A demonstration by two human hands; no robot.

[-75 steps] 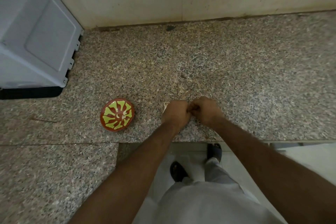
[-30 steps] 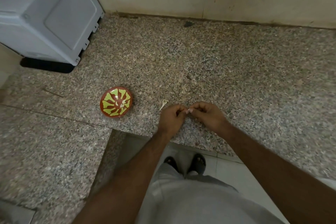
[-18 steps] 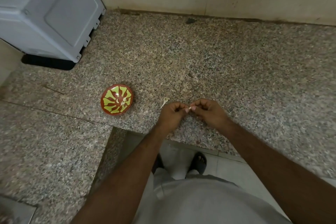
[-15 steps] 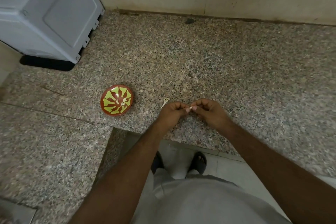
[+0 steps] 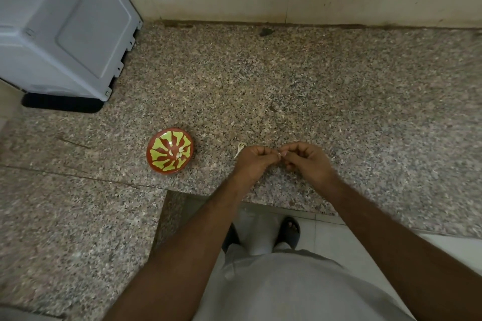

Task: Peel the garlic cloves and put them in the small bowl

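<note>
Since the earlier frame, both hands are lifting slightly and drawing apart at the knuckles, fingertips staying together. Left hand [image 5: 251, 161] and right hand [image 5: 306, 161] are pinching a garlic clove [image 5: 279, 154], a pale speck between the fingertips just above the granite counter [image 5: 339, 91]. To peel well, one hand should probably be holding the clove steady while the other nail is lifting skin. At nine o'clock from the hands, the small bowl [image 5: 170, 149] is holding a few pale cloves. A peel scrap [image 5: 240, 148] is lying between them, beside the left hand. At ten o'clock, well apart, a grey appliance [image 5: 65, 34] is standing. Nothing is blocking the way to the bowl.
</note>
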